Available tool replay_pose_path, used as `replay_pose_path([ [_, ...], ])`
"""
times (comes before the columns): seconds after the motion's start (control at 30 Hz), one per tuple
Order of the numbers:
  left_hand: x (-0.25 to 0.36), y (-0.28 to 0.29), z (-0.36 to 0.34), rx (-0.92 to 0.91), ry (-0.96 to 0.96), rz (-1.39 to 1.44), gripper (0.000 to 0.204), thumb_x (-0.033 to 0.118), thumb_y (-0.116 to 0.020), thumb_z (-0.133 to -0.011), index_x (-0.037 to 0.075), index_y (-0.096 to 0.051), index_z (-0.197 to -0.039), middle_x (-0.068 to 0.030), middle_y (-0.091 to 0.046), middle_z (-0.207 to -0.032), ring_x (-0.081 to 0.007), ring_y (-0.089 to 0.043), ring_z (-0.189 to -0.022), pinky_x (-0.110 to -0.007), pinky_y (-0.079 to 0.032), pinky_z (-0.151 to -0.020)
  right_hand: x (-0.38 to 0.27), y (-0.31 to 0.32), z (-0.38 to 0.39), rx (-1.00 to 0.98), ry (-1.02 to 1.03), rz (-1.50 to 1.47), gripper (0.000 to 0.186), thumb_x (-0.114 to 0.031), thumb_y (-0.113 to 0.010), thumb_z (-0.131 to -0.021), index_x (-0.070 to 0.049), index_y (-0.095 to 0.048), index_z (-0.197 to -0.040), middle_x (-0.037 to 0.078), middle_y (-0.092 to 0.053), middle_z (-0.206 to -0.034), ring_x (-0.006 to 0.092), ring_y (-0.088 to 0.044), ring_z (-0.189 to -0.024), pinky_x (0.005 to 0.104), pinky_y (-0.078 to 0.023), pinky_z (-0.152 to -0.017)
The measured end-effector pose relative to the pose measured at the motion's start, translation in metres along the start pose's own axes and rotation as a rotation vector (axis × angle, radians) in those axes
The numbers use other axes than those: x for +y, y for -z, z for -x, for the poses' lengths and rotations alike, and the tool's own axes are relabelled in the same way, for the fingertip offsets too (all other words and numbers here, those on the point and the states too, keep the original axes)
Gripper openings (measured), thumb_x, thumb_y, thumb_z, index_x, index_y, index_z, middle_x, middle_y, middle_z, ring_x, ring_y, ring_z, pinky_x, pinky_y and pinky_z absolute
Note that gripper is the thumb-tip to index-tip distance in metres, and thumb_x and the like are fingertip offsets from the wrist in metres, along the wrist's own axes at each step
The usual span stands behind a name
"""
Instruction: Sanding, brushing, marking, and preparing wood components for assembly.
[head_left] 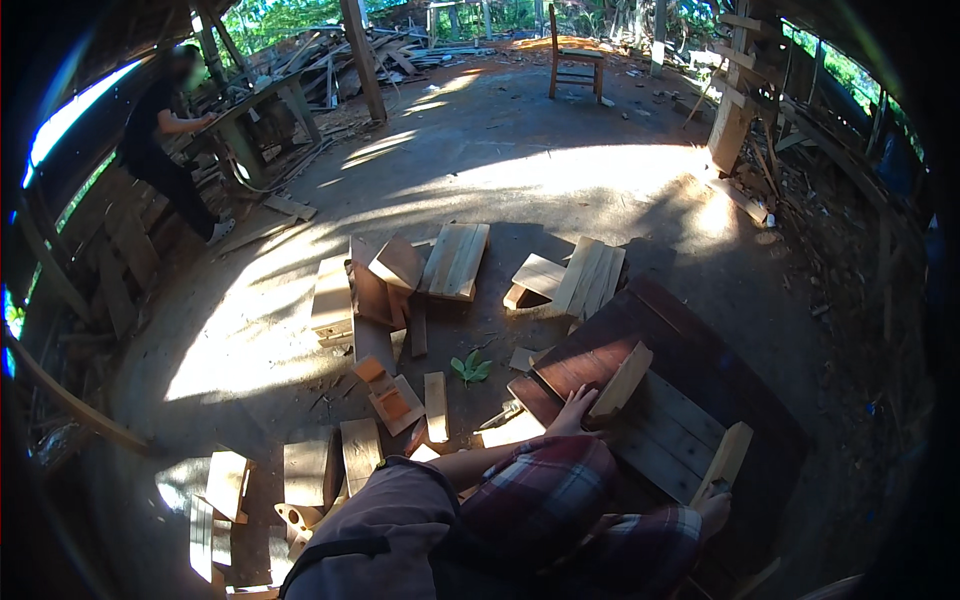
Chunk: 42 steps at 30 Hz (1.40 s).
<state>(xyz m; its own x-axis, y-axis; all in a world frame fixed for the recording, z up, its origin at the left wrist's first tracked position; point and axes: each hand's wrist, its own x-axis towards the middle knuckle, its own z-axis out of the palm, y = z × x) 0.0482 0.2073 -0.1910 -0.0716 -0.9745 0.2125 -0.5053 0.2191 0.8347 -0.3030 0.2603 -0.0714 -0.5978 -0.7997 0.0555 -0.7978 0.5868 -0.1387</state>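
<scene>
A pale slatted wooden piece [668, 432] lies on a dark reddish-brown wooden panel [745, 385] at my right. Along its left side stands one upright wooden board [621, 382], and a second upright board [723, 462] runs along its right side. My left hand [573, 414] rests flat at the near end of the left board, fingers stretched out. Around the near end of the right board my right hand [712, 508] is closed. Something small and dark shows by its fingers, too small to name.
Stacked wooden blocks [456, 262] and short boards [592, 278] stand ahead of me. More cut pieces [310, 473] lie at my left, and a leafy sprig [470, 369] is on the floor. A person [165, 140] works at a bench far left. A chair [576, 68] and a post [735, 100] stand farther off.
</scene>
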Motion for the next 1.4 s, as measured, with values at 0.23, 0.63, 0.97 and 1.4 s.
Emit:
replay_pose_path([
  [0.23,0.004,-0.009,-0.017,-0.022,-0.077,-0.332,0.09,0.032,-0.077,-0.075,0.005,-0.033,-0.149,-0.0167,-0.027,-0.157,-0.0352,-0.011,-0.149,-0.052,-0.008,-0.121,-0.01,-0.014,-0.061,0.072,0.096,-0.088,0.042,-0.038,-0.06,-0.093,0.004,-0.06,-0.097,0.024,-0.067,-0.094,0.0402,-0.068,-0.089,0.0491,-0.054,-0.074],
  [0.63,-0.001,0.001,-0.024,0.017,-0.137,-0.375,0.088,0.023,-0.08,-0.068,0.0,-0.039,-0.142,-0.0203,-0.032,-0.153,-0.0398,-0.018,-0.146,-0.055,-0.015,-0.118,-0.032,-0.008,-0.08,0.039,0.155,-0.053,0.051,-0.043,-0.057,-0.094,0.008,-0.059,-0.099,0.029,-0.068,-0.091,0.0426,-0.068,-0.09,0.0499,-0.055,-0.076],
  [0.97,0.015,0.007,-0.016,0.073,-0.152,-0.344,0.08,0.039,-0.075,-0.08,0.003,-0.042,-0.143,-0.0201,-0.037,-0.15,-0.0412,-0.029,-0.142,-0.052,-0.023,-0.115,-0.027,0.083,0.007,-0.023,0.156,-0.106,0.022,-0.023,-0.069,-0.086,-0.003,-0.072,-0.094,0.02,-0.069,-0.078,0.0335,-0.07,-0.075,0.044,-0.054,-0.068],
  [1.4,0.019,0.003,-0.017,-0.002,-0.147,-0.343,0.076,0.039,-0.074,-0.081,0.005,-0.044,-0.143,-0.0177,-0.038,-0.151,-0.041,-0.028,-0.142,-0.052,-0.021,-0.117,-0.211,-0.089,-0.003,-0.203,0.918,-1.067,0.023,-0.009,-0.067,-0.088,-0.014,-0.074,-0.11,0.009,-0.068,-0.116,0.0295,-0.049,-0.13,0.0388,-0.031,-0.116],
])
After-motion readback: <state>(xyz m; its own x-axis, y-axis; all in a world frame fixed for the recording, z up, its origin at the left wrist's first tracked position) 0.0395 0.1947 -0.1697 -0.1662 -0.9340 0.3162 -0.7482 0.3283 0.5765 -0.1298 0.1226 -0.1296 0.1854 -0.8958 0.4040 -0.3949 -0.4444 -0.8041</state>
